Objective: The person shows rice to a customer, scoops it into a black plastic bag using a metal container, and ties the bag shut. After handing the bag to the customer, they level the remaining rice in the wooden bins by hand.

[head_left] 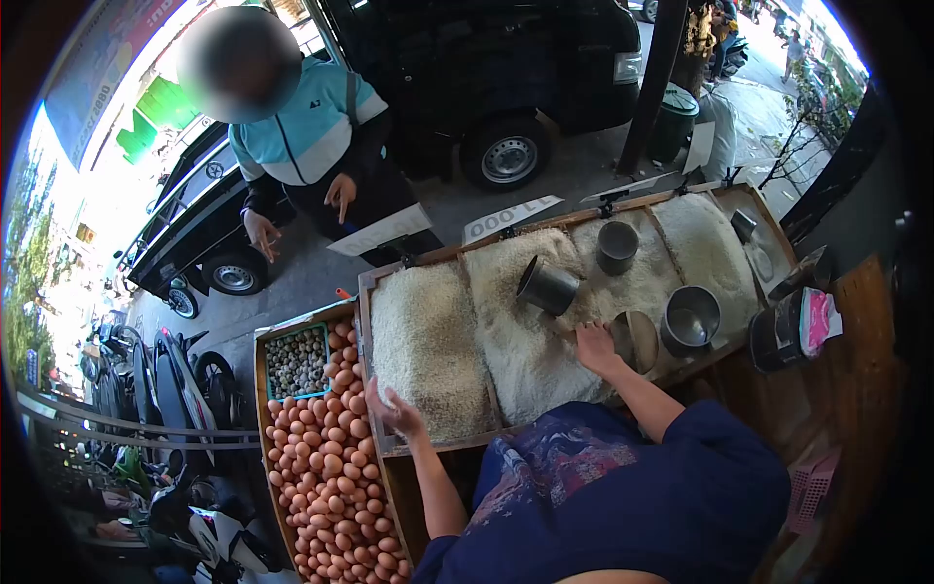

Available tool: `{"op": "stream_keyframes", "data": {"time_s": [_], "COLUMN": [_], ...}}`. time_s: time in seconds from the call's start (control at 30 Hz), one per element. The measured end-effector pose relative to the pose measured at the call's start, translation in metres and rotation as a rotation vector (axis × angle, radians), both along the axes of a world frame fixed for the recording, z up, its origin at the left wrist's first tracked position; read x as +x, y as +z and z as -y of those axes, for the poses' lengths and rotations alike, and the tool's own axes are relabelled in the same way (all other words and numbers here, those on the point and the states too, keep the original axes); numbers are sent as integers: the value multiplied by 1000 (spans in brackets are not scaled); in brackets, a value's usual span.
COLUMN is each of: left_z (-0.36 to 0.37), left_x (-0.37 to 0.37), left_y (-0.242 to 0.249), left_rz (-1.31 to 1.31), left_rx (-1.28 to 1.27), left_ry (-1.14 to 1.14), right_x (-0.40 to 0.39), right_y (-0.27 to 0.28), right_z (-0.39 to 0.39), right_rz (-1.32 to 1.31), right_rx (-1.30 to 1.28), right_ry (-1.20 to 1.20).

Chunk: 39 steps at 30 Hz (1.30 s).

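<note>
My left hand [396, 411] is raised at the left rim of the rice bin, between the white rice [423, 341] and the brown eggs [331, 467]. Its fingers are stretched out, and I see nothing gripped in it. Over the middle of the bin, my right hand [595, 347] lies on the rice with its fingers extended. Right beside it is a round, tan, flat-looking thing [634, 341]. A metal measuring cup [548, 285] lies tilted in the rice just beyond that hand. Another metal cup [617, 247] stands farther back, and a wider metal container [690, 319] sits to the right.
Small speckled eggs fill a blue-rimmed tray [299, 362] at the left. Price signs [513, 218] line the bin's far edge. Across it stands a person in a teal-and-white jacket [306, 122], with a black vehicle [486, 78] behind. A dark container [778, 331] is at the right.
</note>
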State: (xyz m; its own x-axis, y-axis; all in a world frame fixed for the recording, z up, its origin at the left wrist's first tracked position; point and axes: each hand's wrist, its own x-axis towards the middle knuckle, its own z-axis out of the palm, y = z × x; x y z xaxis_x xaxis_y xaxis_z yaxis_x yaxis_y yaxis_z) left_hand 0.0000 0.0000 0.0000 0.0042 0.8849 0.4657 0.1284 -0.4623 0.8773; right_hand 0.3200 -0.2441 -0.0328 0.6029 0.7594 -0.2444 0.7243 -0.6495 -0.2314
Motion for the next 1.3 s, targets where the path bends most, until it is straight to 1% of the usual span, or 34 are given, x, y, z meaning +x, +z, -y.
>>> {"op": "stream_keyframes", "data": {"time_s": [0.03,0.07,0.1,0.13,0.17,0.2,0.27,0.33,0.43,0.47,0.57,0.6,0.63,0.7,0.73,0.77,0.83,0.87,0.9,0.97,1.0,1.03,1.1,1.13,1.23,1.27,1.3], "left_z": [8,16,20,25,28,37,46,55,64,64,64,61,57,51,61,65,69,73,73,73,76,77,82,87,112,115,121], "left_x": [20,44,79,99,128,155,201,243,278,289,310,315,318,320,317,315,304,301,293,278,271,265,253,250,238,228,220], "left_y": [8,16,47,48,39,27,25,6,-25,-33,-46,-46,-48,-52,-31,-20,-2,10,17,28,31,31,29,29,47,44,48], "left_rz": [-131,-84,-96,-214,-240,-268,-433,-518,-679,-734,-744,-644,-606,-536,-407,-278,-18,151,260,505,557,645,837,786,773,788,807], "left_rx": [27,12,-59,-40,-77,-124,-187,-164,-83,-44,-171,-83,-161,-315,-328,-399,-553,-690,-805,-1014,-1157,-1226,-1356,-1357,-1335,-1356,-1351], "left_ry": [80,-12,-171,-259,-373,-490,-640,-627,-565,-534,-478,-465,-475,-490,-484,-491,-473,-483,-498,-503,-483,-500,-541,-474,-333,-294,-249], "right_x": [-4,-6,2,-3,-1,0,11,24,43,51,69,78,84,103,116,130,158,176,194,231,248,265,293,308,333,342,348], "right_y": [3,9,13,24,37,51,60,71,101,110,123,119,125,162,176,189,212,222,222,196,188,182,143,110,11,-1,0], "right_z": [1,0,-9,-5,0,10,21,37,59,67,97,109,118,138,147,155,167,172,173,172,157,141,110,97,88,84,79], "right_rz": [5,13,-58,-123,-177,-148,-221,-279,-626,-653,-828,-848,-805,-718,-645,-570,-407,-300,-199,44,33,28,78,80,111,126,69], "right_rx": [14,30,112,154,196,217,226,228,324,305,530,587,609,655,645,631,545,467,387,291,112,-64,-278,-255,-191,-167,-258], "right_ry": [-5,-11,-50,-89,-128,-138,-75,-25,-125,-114,-101,-79,-69,-53,-51,-49,-123,-121,-110,-70,-115,-156,-178,-133,12,68,62]}}
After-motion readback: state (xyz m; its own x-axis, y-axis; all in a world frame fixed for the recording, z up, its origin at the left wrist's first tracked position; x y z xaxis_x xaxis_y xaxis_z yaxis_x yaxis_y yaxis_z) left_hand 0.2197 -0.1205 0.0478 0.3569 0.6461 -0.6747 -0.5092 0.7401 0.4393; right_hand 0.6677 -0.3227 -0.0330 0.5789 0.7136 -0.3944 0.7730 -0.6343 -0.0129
